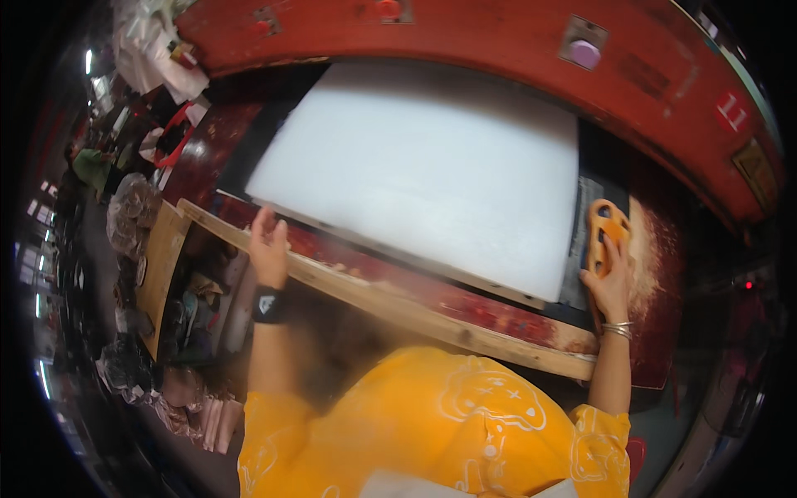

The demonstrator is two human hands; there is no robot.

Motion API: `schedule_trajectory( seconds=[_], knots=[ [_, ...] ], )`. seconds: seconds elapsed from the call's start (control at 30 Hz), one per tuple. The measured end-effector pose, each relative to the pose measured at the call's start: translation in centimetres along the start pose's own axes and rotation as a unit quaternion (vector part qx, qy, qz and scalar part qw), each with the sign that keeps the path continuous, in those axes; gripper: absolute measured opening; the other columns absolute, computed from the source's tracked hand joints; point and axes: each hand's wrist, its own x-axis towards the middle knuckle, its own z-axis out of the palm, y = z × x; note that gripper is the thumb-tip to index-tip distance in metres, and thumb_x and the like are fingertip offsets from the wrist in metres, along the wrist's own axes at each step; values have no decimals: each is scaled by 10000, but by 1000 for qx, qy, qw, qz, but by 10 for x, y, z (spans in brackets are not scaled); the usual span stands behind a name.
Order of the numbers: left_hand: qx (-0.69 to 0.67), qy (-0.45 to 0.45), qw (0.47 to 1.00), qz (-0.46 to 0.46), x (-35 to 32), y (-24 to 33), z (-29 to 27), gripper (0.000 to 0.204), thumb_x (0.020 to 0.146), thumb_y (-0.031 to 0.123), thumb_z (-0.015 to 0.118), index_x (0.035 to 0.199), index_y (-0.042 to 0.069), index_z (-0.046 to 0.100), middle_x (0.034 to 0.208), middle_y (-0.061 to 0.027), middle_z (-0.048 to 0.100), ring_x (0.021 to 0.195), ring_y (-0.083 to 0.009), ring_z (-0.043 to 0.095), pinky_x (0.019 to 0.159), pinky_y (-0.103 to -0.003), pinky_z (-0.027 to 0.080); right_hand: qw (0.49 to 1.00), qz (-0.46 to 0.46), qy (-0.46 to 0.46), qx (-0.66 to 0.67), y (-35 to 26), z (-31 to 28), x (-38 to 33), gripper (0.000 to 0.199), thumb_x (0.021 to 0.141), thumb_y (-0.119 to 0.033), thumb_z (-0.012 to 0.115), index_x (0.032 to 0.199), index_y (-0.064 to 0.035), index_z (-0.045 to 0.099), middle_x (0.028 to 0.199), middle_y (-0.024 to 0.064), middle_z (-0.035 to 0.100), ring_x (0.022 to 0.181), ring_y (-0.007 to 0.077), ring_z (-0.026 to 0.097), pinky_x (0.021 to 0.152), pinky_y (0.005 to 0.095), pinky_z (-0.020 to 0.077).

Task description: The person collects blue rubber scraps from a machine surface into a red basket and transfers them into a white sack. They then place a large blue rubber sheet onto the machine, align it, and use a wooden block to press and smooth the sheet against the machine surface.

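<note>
A large white board or sheet (423,174) lies flat on the red machine bed in front of me. My left hand (269,245) is at its near left corner, fingers extended and slightly apart, with nothing visible in them. Whether the fingertips touch the board's edge I cannot tell. Beyond the board's right edge, my right hand (610,282) grips the lower part of an orange oblong piece with several holes (599,217). My fingers lie over its right side and the thumb is on the left. They cover part of the piece.
A red machine beam (481,41) with round buttons spans the far side. Along the near edge runs a wooden rail (398,311). Pale dust (643,249) lies right of the orange piece. A wooden box (158,274) with scraps stands left, beside plastic bags (133,207).
</note>
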Motion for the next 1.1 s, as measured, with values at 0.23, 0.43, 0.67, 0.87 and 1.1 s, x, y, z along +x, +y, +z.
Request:
schedule_trajectory(
  seconds=[0.23, 0.43, 0.67, 0.87, 1.1],
  knots=[
    [170, -124, 972, 106, 126, -78, -91, 723, 752, 169, 755, 1378, 24, 424, 1347, -187, 502, 1256, -288, 470, 1047, -353, 352, 978, 31, 74, 191, -64, 25, -26, 608, 846, -257, 631, 1380, -49, 428, 1446, 223, 357, 1339, 358, 328, 1105, 440, 240],
    [173, -201, 957, 116, 148, -84, -82, 806, 669, 212, 818, 1365, 48, 445, 1308, -191, 531, 1212, -306, 513, 1008, -361, 402, 978, 89, 152, 113, -129, 69, -52, 571, 893, -226, 593, 1362, 46, 416, 1393, 217, 449, 1298, 321, 424, 1077, 370, 308],
    [142, -203, 964, 93, 150, -80, -80, 725, 677, 197, 814, 1307, 15, 504, 1236, -188, 587, 1136, -304, 567, 970, -363, 430, 967, 137, 171, 127, -124, 70, -51, 549, 876, -206, 619, 1334, 49, 458, 1372, 213, 478, 1278, 292, 450, 1069, 349, 314],
    [126, -212, 966, 81, 167, -78, -111, 592, 739, 132, 770, 1266, -3, 538, 1261, -152, 583, 1167, -242, 559, 994, -331, 416, 976, 64, 176, 111, -104, 77, -60, 563, 914, -178, 584, 1393, 34, 378, 1425, 179, 416, 1302, 267, 402, 1083, 341, 282],
    [498, -139, 855, 46, 226, -104, -206, 759, 679, 342, 774, 1315, 36, 495, 1244, -193, 564, 1185, -342, 506, 1009, -399, 391, 950, 111, 259, 132, -113, 94, -125, 454, 946, -141, 548, 1372, -39, 430, 1199, 118, 537, 1011, 194, 528, 881, 301, 427]
  ],
)
